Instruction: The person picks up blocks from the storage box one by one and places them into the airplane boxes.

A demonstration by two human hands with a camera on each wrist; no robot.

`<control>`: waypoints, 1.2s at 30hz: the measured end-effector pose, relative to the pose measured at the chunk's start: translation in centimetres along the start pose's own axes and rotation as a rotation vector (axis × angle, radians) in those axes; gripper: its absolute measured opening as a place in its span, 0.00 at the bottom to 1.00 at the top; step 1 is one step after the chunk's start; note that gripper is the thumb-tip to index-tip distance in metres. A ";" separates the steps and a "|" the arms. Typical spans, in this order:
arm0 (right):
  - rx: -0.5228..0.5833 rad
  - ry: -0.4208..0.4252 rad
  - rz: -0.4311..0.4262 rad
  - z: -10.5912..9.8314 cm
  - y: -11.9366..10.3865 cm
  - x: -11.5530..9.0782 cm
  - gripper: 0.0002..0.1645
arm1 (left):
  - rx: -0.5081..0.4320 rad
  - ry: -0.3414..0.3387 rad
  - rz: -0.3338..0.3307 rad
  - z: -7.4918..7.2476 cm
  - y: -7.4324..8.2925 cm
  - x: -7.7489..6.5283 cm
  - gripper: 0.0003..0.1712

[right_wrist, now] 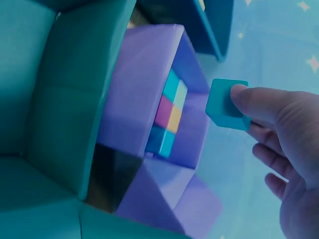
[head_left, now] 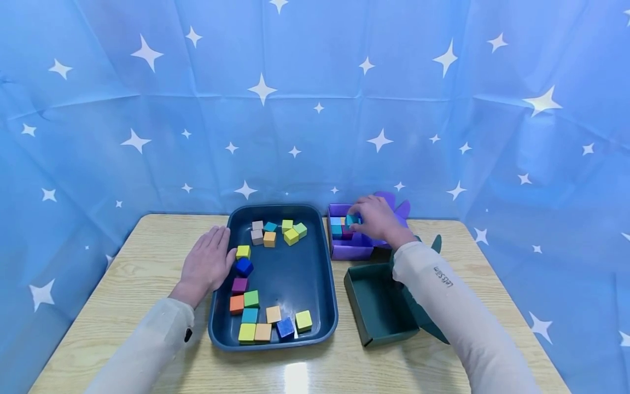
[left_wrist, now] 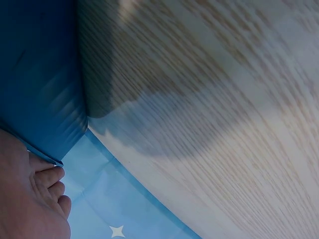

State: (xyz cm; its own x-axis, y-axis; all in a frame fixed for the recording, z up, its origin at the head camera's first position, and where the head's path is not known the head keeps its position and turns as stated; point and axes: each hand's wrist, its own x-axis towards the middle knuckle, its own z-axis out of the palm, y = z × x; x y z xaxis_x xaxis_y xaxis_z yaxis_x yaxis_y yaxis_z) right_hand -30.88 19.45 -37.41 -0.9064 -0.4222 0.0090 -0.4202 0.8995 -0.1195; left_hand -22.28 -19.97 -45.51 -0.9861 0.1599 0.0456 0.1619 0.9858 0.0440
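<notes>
My right hand [head_left: 376, 217] pinches a teal cube [right_wrist: 227, 103] between thumb and fingers. It holds the cube above the purple box [head_left: 351, 253], whose floor carries several coloured cubes, among them a magenta cube [right_wrist: 163, 111] and an orange cube [right_wrist: 174, 119]. At the left rim of the dark blue tray [head_left: 290, 273], my left hand [head_left: 209, 261] lies with its fingers stretched forward and the thumb against the edge. Close to that thumb, inside the tray, sit a yellow cube [head_left: 243, 251] and a dark blue cube [head_left: 244, 267].
More loose cubes lie along the tray's back, left and front sides, such as an orange-red cube [head_left: 237, 305]. A dark green box [head_left: 379, 306] stands open in front of the purple one, partly under my right forearm. A starry blue curtain [head_left: 315, 137] hangs behind the wooden table [head_left: 162, 246].
</notes>
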 end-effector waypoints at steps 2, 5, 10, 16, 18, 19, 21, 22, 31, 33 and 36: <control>-0.012 -0.007 0.019 0.1 0.5 0.1 0.22 | -0.001 0.004 -0.002 0.0 0.0 0.0 0.40; -0.036 -0.026 0.043 0.4 1.0 0.2 0.22 | -0.002 0.006 -0.003 0.0 0.0 0.0 0.40; -0.072 -0.070 0.076 1.3 1.8 0.5 0.22 | -0.009 0.004 0.001 0.0 0.1 0.1 0.40; -0.089 -0.084 0.081 2.6 2.2 0.8 0.22 | -0.009 0.008 -0.002 0.1 0.1 0.0 0.40; -0.096 -0.089 0.084 2.9 2.3 0.9 0.22 | -0.010 0.007 -0.003 0.2 0.0 0.0 0.40; -0.102 -0.090 0.083 3.1 2.4 1.0 0.23 | -0.011 0.006 -0.003 0.2 0.0 0.0 0.40; -0.108 -0.093 0.081 3.4 2.5 1.1 0.23 | -0.013 0.006 -0.006 0.2 0.0 0.1 0.40; -0.111 -0.093 0.079 3.5 2.6 1.1 0.23 | -0.014 0.006 -0.008 0.3 0.0 0.1 0.40; -0.165 -0.083 0.063 4.6 3.4 1.5 0.23 | -0.022 0.003 -0.024 0.2 0.1 0.2 0.41; -0.172 -0.083 0.064 4.8 3.4 1.6 0.23 | -0.021 0.000 -0.027 0.2 0.1 0.1 0.41; -0.185 -0.087 0.062 5.1 3.3 1.8 0.23 | -0.022 0.000 -0.029 0.2 0.0 0.0 0.41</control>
State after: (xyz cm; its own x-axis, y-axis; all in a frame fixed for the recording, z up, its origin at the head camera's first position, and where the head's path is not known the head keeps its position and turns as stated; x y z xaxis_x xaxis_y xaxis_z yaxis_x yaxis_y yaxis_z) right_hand -33.73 21.10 -42.82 -0.9271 -0.3664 -0.0791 -0.3717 0.9259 0.0676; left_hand -22.32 -19.94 -45.71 -0.9904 0.1311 0.0442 0.1339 0.9887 0.0674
